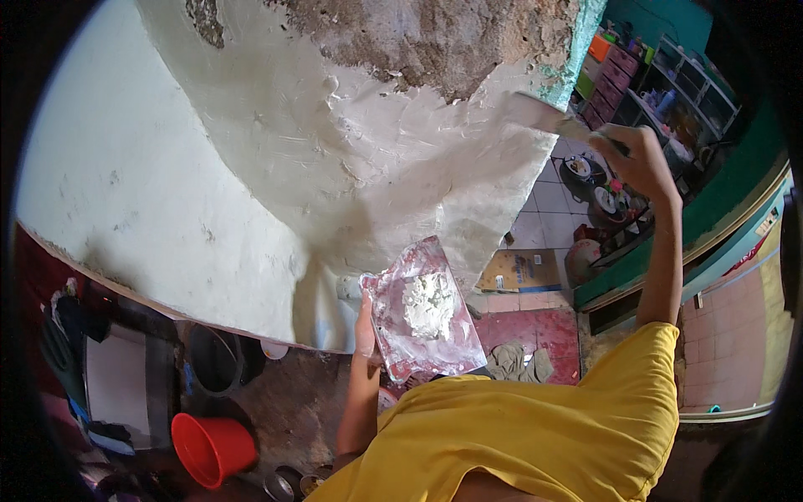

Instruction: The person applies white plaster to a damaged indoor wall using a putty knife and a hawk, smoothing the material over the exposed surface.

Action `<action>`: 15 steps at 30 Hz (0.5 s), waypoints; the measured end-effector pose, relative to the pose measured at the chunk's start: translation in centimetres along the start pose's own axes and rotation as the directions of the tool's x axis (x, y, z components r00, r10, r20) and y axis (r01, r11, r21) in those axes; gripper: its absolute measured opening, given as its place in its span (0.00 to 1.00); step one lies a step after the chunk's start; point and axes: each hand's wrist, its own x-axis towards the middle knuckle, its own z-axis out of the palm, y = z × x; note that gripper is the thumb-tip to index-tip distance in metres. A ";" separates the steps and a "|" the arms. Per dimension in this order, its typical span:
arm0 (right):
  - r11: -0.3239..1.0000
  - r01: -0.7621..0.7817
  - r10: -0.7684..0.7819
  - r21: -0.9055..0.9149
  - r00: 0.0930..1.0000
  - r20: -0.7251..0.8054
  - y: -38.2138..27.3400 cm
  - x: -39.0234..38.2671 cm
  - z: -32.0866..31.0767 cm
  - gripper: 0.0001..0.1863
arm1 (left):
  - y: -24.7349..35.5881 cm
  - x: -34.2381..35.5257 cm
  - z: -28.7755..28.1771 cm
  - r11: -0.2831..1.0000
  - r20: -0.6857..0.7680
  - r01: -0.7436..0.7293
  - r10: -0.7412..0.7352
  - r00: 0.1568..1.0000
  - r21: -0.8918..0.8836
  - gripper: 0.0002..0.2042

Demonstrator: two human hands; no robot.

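Observation:
My right hand (636, 155), at upper right, is closed on the handle of a wide putty knife (539, 113), whose slightly blurred blade lies against or very near the plastered wall edge (493, 151); I cannot tell if it touches. At lower center my left hand (364, 326) grips a pinkish-red, paste-smeared flat board (391, 335) from its left side. A lump of white paste (427, 305) sits on that board. Above, the wall carries uneven wet white plaster (385, 159), with rough bare grey-brown masonry (435, 42) along the top and a smoother white face (142, 209) to the left.
Below the wall stand a red bucket (213, 448) and a dark tub (213, 360). Past the wall's right edge are a cardboard sheet (523, 269), a cloth (519, 364), dishes (579, 167), drawers (615, 71) and a metal rack (686, 79). A green door frame (644, 263) bounds the right.

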 end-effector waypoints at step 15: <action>0.999 0.009 -0.005 -0.047 0.996 0.088 0.1 1.7 0.4 0.14 | 0.8 -0.3 1.9 0.998 0.007 0.026 -0.026 1.000 0.058 0.25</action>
